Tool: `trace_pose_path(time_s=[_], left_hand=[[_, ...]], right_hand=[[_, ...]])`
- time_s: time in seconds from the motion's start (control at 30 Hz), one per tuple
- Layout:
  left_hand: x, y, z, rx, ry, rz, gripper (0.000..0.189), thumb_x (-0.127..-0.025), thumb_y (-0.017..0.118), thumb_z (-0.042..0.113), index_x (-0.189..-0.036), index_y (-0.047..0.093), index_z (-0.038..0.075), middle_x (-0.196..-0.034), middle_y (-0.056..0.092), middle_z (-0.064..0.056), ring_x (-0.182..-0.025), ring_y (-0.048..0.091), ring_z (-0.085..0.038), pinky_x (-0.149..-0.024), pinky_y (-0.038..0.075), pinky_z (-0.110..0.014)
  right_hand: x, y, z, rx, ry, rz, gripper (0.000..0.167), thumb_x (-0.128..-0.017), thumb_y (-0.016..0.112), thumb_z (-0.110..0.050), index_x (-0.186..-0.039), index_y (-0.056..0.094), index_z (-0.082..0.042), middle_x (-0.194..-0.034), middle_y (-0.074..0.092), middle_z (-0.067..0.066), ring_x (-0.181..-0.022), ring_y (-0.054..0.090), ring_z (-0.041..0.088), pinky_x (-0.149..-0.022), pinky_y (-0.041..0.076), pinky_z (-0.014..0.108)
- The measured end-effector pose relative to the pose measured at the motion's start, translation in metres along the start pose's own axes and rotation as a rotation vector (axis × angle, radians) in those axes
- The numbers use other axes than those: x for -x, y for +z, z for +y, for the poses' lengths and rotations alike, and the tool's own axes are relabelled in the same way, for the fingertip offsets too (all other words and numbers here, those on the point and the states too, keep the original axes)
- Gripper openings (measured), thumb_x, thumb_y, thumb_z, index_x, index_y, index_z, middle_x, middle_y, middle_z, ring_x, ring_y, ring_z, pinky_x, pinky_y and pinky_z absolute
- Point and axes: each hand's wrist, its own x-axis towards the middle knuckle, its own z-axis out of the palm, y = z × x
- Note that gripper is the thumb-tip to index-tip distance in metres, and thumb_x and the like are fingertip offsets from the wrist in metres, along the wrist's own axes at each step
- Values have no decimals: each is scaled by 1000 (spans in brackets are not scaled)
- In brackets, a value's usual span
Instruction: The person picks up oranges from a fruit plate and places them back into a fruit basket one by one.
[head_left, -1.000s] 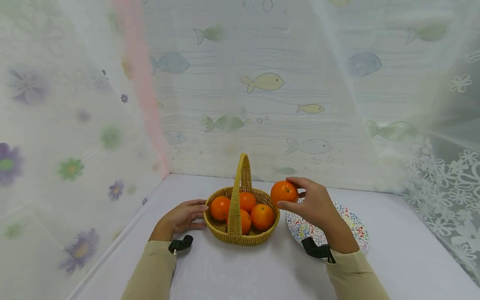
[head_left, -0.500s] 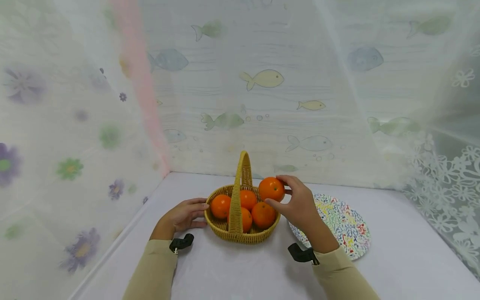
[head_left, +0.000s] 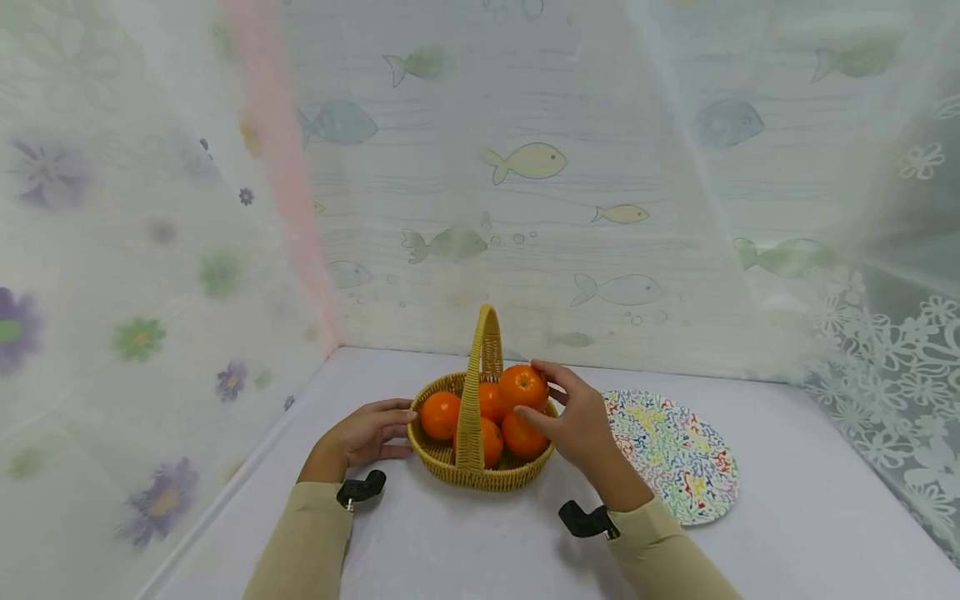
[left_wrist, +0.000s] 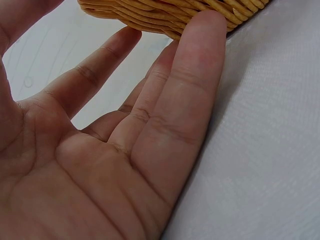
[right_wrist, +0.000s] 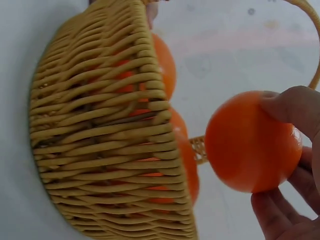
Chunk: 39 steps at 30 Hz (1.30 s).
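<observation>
A yellow wicker basket (head_left: 502, 481) with a tall arched handle holds several oranges (head_left: 440, 416). My right hand (head_left: 583, 427) grips another orange (head_left: 523, 387) between thumb and fingers, over the right part of the basket. In the right wrist view this held orange (right_wrist: 250, 145) is beyond the rim, apart from the fruit inside. At the basket's left end is my left hand (head_left: 367, 435), fingers extended. The left wrist view has its fingertips right at the woven side (left_wrist: 160, 17), with nothing in the palm.
A round plate or mat (head_left: 675, 458) with a multicoloured squiggle pattern lies to the right, partly behind the right forearm. A white cloth covers the table (head_left: 442, 550). Sheer curtains with fish and flowers (head_left: 525, 162) hang at the back and sides.
My right hand has carried the orange leftward, from beside the basket's right rim to over the oranges inside, and slightly lower in the last half second. The left hand stays at the basket.
</observation>
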Motion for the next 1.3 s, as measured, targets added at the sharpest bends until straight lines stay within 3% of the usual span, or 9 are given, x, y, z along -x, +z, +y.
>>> trace_pose_path(time_s=[0.23,0.53,0.9,1.3], left_hand=[[0,0,-1,6,2,-4,70,-98,72,31,-156,41,7,-138,64,-8,-116,68,-21,-96,60,-46],[0,0,0,9,-1,-7,65,-99,71,30,-154,44,8,-139,64,-8,-116,68,-21,-96,60,-46],[0,1,0,12,0,-17,67,-99,70,30,-155,42,7,-138,65,-7,-116,68,-20,-97,60,-46],[1,1,0,3,4,-1,69,-99,71,30,-156,40,6,-139,64,-8,-116,68,-20,-96,60,-45]], right_hand=[[2,11,11,-56,-42,-41,62,-87,85,-23,-143,60,-16,-143,62,0,-133,61,22,-101,55,33],[6,19,14,-82,18,-45,58,-88,84,-28,-141,62,-18,-140,64,-5,-131,62,17,-102,54,29],[6,23,11,-17,42,-76,58,-91,81,-28,-145,60,-21,-143,62,-7,-131,63,20,-99,56,37],[6,26,6,-24,73,-94,58,-93,79,-26,-147,58,-17,-145,61,-3,-134,61,24,-100,56,39]])
